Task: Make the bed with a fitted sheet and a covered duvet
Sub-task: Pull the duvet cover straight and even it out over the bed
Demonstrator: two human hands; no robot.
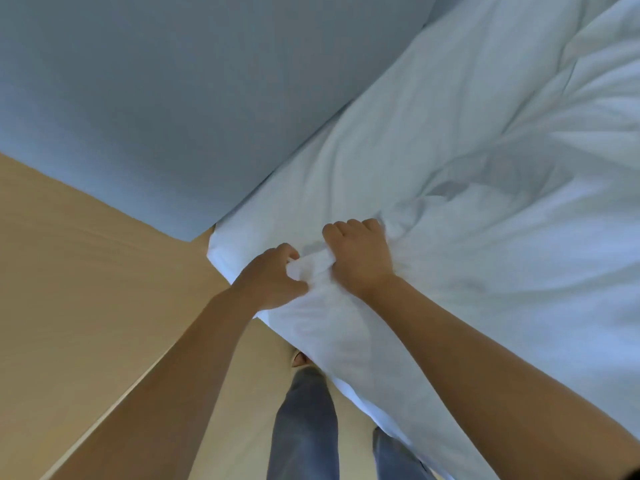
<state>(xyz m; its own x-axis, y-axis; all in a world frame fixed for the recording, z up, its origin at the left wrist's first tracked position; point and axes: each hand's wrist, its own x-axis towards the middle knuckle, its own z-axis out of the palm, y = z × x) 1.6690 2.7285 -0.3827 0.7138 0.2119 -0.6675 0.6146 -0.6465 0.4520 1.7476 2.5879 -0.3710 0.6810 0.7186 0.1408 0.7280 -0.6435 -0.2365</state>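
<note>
Your left hand & right hand both have fingers curled tight on one bunched fold of the white duvet, side by side, just inside the duvet's near corner. Duvet lies rumpled, far edge vs the blue-grey wall. Left of the duvet: tan floor. Your jeans stand below its edge.

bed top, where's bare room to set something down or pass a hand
Free: the smooth strip of white bedding along the wall, and the floor beside the bed corner. Crowded: the near edge, where left hand and right hand bunch fabric.
</note>
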